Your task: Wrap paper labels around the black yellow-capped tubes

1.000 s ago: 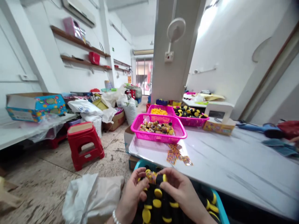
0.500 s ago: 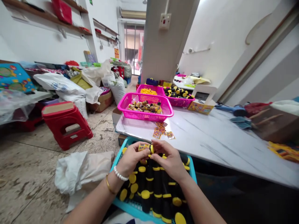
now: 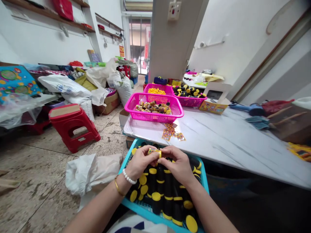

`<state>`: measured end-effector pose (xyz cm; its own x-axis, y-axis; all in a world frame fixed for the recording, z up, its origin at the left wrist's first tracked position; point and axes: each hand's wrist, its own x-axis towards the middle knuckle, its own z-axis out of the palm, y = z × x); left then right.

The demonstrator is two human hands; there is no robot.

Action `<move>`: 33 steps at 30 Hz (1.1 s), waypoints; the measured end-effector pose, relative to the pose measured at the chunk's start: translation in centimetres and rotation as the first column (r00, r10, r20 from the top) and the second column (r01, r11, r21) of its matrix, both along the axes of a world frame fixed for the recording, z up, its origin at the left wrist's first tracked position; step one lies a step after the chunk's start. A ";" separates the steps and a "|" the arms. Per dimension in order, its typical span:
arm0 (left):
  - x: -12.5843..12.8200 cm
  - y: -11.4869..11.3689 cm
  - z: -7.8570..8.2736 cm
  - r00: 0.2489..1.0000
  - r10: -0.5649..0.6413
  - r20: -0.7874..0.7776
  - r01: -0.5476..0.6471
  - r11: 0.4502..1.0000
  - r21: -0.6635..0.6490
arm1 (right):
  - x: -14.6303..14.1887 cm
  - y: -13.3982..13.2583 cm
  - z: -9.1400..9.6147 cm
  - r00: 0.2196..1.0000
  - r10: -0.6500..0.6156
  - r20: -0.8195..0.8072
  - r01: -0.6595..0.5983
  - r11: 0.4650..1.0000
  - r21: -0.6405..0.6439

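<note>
Between my hands is a small cylinder with a colourful yellow printed label (image 3: 155,152), held above a turquoise basket (image 3: 206,181). My left hand (image 3: 141,163) is closed round its left part, thumb in front. At its right end my right hand (image 3: 178,164) pinches with thumb and fingertips, which partly cover that end. Below, the basket is filled with many black cylinders with yellow caps (image 3: 156,196), lying and standing close together. Several printed label pieces (image 3: 167,134) lie on the white marbled table (image 3: 206,136) just beyond my hands.
On the table, a pink basket (image 3: 131,111) contains small labelled cylinders. Behind it, another pink basket (image 3: 189,101) holds black and yellow cylinders, beside an open printed box (image 3: 213,106). A red stool (image 3: 75,127) and a white sack (image 3: 81,174) are on the floor to my left.
Both hands stay on the labelled cylinder, which has turned slightly; the black band near its right end no longer shows. The whole view has shifted a little.
</note>
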<state>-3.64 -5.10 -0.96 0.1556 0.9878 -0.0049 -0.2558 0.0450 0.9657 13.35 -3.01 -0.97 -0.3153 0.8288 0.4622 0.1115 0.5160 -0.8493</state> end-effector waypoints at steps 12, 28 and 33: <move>0.6 1.2 0.5 0.984 -0.166 0.066 0.175 0.970 -0.169 | 1.1 1.2 0.4 0.966 0.171 -0.194 -0.224 0.928 -0.299; 0.9 -0.6 -0.4 0.947 -0.179 0.268 0.238 0.949 -0.206 | 1.8 0.0 -1.0 0.900 0.153 -0.408 -0.312 0.879 -0.359; 1.0 -0.5 0.0 0.945 -0.148 0.292 0.221 0.947 -0.233 | 1.5 -0.1 -0.4 0.894 0.240 -0.379 -0.371 0.871 -0.322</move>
